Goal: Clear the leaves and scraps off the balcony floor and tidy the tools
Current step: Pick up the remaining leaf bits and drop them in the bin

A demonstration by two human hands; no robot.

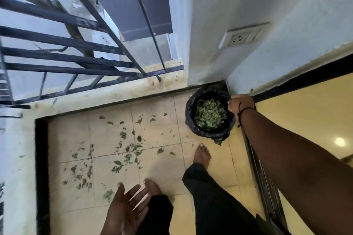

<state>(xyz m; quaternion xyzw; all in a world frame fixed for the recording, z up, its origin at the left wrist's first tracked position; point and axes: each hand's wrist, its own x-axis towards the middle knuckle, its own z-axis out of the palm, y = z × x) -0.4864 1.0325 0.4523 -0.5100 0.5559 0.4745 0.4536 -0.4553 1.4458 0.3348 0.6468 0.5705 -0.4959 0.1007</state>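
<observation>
The right hand grips the rim of the bin, probably to steady or shift it; the bin stands in the corner, already holding green clippings. Left of the bin, loose leaves litter the floor. The left hand hangs released, palm up, nearer than the bin.
</observation>
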